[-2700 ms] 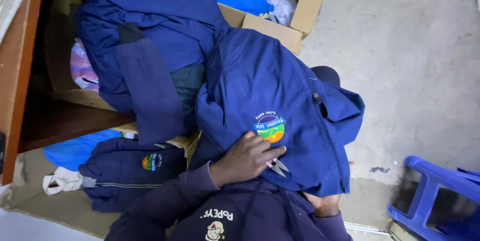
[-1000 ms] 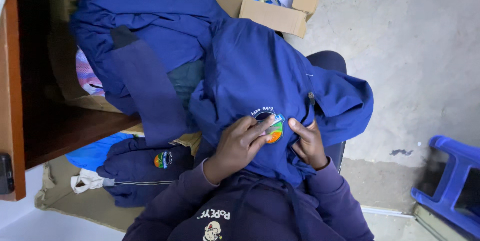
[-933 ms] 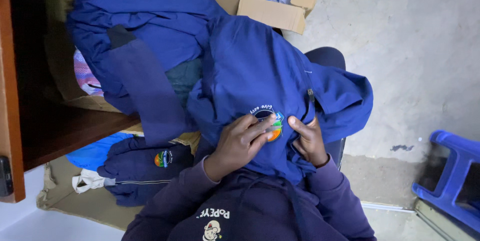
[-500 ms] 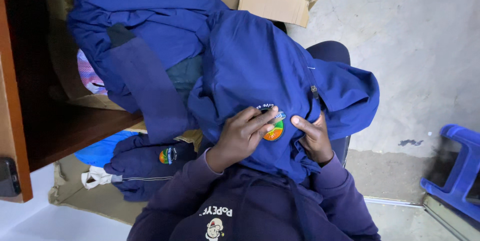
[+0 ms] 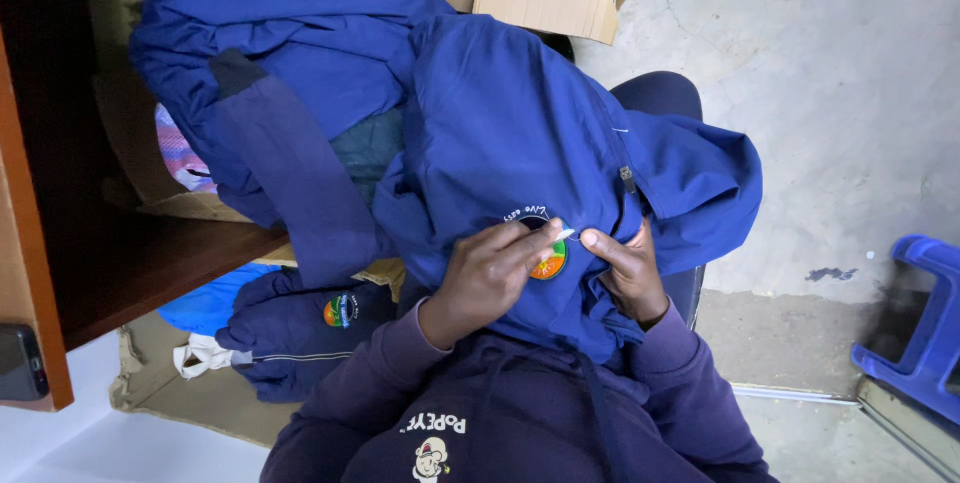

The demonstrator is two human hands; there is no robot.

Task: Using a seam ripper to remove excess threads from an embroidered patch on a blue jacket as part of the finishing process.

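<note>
A dark blue jacket (image 5: 520, 133) lies over my lap, with a round orange and green embroidered badge (image 5: 550, 261) facing up. My left hand (image 5: 485, 278) rests on the jacket, its fingertips pinched on a small pale object (image 5: 565, 235) at the badge's upper edge; what that object is I cannot tell. My right hand (image 5: 628, 273) grips the jacket's cloth just to the right of the badge, thumb pointing at my left fingertips. A zip pull (image 5: 627, 179) shows above my right hand.
More blue jackets (image 5: 270, 53) are piled at the upper left, over a dark wooden shelf (image 5: 130, 263). A cardboard box (image 5: 530, 3) with blue clothes stands behind. Another badged jacket (image 5: 300, 328) lies on flattened cardboard at the lower left. A blue plastic stool (image 5: 915, 333) stands on the concrete floor at right.
My left hand moved up from lying flat below the badge to pinching at its edge. My right hand came out from under the jacket's edge and took hold beside the badge.
</note>
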